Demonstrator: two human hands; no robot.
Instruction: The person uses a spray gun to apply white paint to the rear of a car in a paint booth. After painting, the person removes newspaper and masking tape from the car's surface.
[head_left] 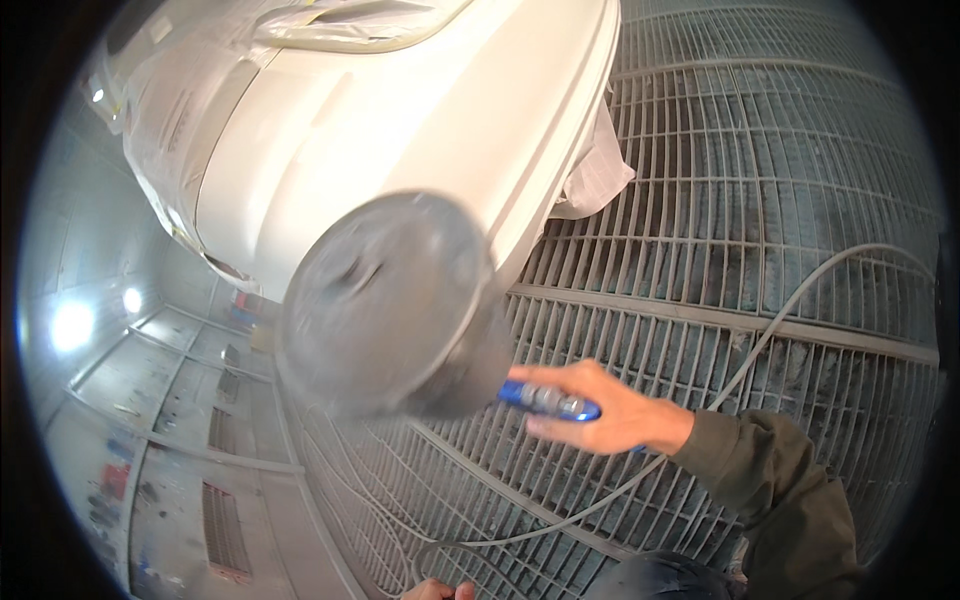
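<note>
My right hand (600, 410) is wrapped round the blue handle (540, 398) of a paint spray gun. The gun's large, round grey cup (385, 300) is blurred and fills the middle of the view, hiding the nozzle. Beyond the cup lies a white car body panel (400, 110); I cannot tell whether the gun touches it. At the lower edge, only the curled fingers of my left hand (437, 590) show. A grey hose (425, 553) runs down to them, and they appear closed on it.
Masking film (165, 140) covers the car's far left side, and a loose sheet (597, 170) hangs from its right edge. The floor is a metal grating (700, 240). The hose loops across it on the right. A booth wall (180, 480) with bright lamps stands at left.
</note>
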